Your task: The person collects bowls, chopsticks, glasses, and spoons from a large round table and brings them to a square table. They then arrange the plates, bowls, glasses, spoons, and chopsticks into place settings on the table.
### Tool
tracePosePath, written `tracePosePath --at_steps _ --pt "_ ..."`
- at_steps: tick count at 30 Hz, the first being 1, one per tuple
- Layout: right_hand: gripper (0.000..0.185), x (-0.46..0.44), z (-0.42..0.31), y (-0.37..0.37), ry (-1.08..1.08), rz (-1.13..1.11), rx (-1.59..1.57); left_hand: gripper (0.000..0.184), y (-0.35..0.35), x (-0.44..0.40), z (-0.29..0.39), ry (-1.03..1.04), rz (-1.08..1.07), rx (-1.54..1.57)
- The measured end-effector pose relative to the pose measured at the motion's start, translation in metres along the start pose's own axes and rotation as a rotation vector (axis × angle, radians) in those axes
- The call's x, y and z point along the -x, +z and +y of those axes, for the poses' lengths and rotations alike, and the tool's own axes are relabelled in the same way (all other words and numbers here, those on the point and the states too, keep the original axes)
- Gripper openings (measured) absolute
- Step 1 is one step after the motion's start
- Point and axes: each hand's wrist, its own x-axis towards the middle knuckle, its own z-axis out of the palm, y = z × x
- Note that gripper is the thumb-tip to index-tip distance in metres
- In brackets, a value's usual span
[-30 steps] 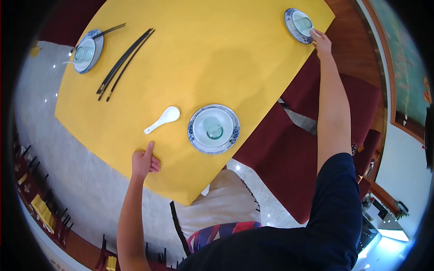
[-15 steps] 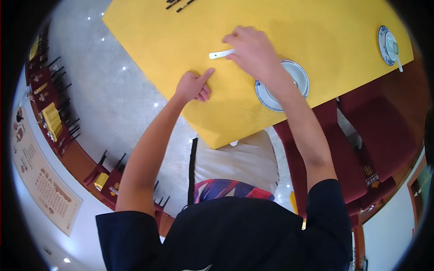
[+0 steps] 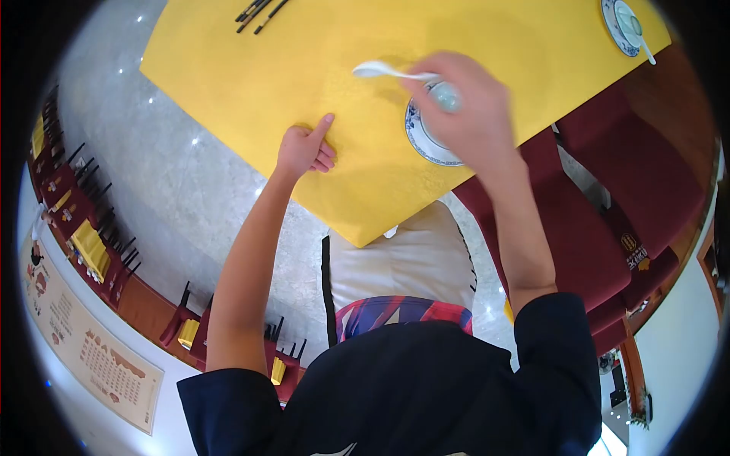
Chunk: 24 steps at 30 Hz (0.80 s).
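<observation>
In my right hand (image 3: 473, 99) is a white soup spoon (image 3: 376, 70), pinched by the handle with its bowl pointing left. The hand is slightly blurred and hangs over a blue-patterned plate (image 3: 414, 137), covering its right part. A small pale glass or cup (image 3: 445, 95) shows on the plate, partly behind my fingers. My left hand (image 3: 306, 147) rests at the near left edge of the yellow-covered table (image 3: 357, 182). Its thumb is stretched out and the fingers are loosely apart, with nothing in them.
Several dark chopsticks (image 3: 260, 11) lie at the far left of the table. Another plate setting (image 3: 625, 26) with a spoon stands at the far right. Dark red chairs (image 3: 563, 228) line the right side, and a cream-covered seat (image 3: 403, 258) is just before me.
My right hand has moved right and down over the plate, and the spoon now points bowl-first to the left. The view has shifted a little. My left hand keeps its pose.
</observation>
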Motion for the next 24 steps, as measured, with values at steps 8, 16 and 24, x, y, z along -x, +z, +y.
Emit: tracePosePath --at_steps 8,16,24 --pt "0.013 0.097 0.085 -0.068 0.413 0.303 -0.465 0.069 0.009 -0.004 -0.001 -0.027 0.059 0.033" --pt "0.011 0.127 0.106 -0.048 0.541 0.313 -0.368 0.069 0.014 0.0 0.016 -0.001 -0.001 0.042" --pt "0.02 0.136 0.102 -0.051 0.4 0.163 0.035 0.029 -0.012 -0.034 0.062 0.585 0.532 -0.091"
